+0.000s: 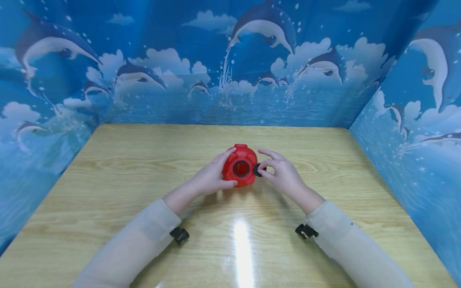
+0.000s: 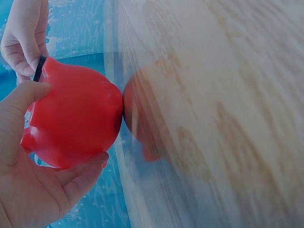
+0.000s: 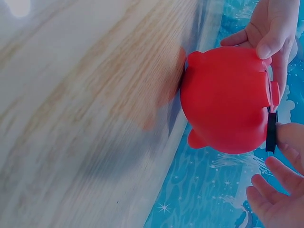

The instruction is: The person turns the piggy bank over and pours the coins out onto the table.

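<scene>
A rounded red piggy bank [image 1: 244,153] stands on the table with a round, dark-rimmed opening facing up and stubby bumps around it. My left hand [image 1: 215,176] grips it from the left side, thumb near me and fingers at the far side. Between the thumb and fingertips of my right hand [image 1: 284,172] is a small black round cap [image 1: 256,170], pinched on edge at the right side of the opening. In the right wrist view the cap [image 3: 271,132] is close against the bank's rim; whether they touch I cannot tell. The other right fingers are spread.
The wood-grain table [image 1: 126,160] is glossy and reflects the bank and a bright light. A blue dolphin-print curtain [image 1: 173,92] lines the back and sides. Black wrist mounts [image 1: 179,235] sit under both sleeves.
</scene>
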`<state>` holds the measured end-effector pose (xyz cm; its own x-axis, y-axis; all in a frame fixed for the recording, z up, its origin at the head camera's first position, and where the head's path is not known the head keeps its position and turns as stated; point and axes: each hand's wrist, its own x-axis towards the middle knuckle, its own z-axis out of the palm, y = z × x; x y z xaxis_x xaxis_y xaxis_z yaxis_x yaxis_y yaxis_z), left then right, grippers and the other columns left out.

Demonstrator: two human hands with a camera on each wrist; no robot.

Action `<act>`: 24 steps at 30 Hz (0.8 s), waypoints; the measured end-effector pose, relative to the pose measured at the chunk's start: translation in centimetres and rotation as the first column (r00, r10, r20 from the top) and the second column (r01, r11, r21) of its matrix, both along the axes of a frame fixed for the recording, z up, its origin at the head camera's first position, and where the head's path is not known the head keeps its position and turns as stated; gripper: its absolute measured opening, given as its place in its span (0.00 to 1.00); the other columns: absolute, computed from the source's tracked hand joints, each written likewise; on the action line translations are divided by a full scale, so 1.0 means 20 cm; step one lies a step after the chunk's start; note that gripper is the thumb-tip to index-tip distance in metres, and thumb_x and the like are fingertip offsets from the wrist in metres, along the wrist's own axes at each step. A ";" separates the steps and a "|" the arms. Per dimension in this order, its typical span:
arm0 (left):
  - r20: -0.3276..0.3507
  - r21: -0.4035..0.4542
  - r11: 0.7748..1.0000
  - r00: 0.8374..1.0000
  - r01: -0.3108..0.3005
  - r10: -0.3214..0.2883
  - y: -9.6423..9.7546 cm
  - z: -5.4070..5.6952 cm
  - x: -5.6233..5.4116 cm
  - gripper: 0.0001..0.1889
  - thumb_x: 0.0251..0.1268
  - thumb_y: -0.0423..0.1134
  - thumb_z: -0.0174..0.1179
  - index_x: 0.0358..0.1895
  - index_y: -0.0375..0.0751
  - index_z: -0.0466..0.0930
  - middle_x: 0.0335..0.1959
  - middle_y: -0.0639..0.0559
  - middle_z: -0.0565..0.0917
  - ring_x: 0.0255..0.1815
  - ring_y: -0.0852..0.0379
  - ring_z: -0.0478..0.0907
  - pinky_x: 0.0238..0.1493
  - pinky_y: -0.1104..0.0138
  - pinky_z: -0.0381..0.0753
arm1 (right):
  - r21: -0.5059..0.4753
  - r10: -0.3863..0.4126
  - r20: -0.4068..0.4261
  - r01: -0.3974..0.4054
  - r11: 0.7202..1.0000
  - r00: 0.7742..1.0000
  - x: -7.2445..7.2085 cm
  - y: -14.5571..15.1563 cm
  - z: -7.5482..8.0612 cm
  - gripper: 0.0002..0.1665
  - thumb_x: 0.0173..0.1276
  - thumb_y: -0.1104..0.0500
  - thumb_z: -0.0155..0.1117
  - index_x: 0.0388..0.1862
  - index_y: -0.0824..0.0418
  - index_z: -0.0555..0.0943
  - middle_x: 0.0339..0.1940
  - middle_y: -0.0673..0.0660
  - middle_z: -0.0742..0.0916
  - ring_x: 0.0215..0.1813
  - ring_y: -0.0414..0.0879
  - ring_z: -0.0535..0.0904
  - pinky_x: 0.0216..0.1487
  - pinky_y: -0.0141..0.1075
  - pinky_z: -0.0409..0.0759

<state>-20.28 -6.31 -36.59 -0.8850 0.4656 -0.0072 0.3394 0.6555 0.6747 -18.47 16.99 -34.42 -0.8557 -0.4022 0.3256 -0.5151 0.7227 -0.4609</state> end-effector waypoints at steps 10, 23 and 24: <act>0.010 -0.006 1.000 1.000 -0.015 0.015 0.01 0.01 0.00 0.51 0.51 0.45 0.69 0.74 0.59 0.43 0.69 0.50 0.59 0.57 0.54 0.68 0.47 0.60 0.78 | -0.009 -0.010 0.027 0.010 1.000 1.000 -0.01 0.04 -0.01 0.02 0.59 0.63 0.68 0.30 0.62 0.84 0.64 0.58 0.74 0.62 0.56 0.70 0.50 0.45 0.77; 0.007 -0.001 1.000 1.000 -0.012 0.012 0.01 0.00 0.01 0.51 0.51 0.44 0.69 0.74 0.59 0.43 0.69 0.51 0.59 0.56 0.56 0.68 0.45 0.62 0.78 | -0.036 -0.032 0.063 0.034 0.999 0.997 -0.02 0.09 -0.03 0.03 0.60 0.64 0.67 0.31 0.63 0.85 0.63 0.60 0.74 0.51 0.55 0.78 0.35 0.39 0.77; 0.005 0.000 1.000 1.000 -0.011 0.011 0.01 0.00 0.01 0.51 0.51 0.45 0.69 0.74 0.59 0.43 0.69 0.51 0.59 0.56 0.56 0.68 0.45 0.62 0.78 | -0.036 -0.033 0.066 0.035 0.999 0.997 -0.02 0.09 -0.03 0.02 0.60 0.64 0.67 0.31 0.63 0.85 0.63 0.60 0.74 0.49 0.54 0.79 0.33 0.39 0.76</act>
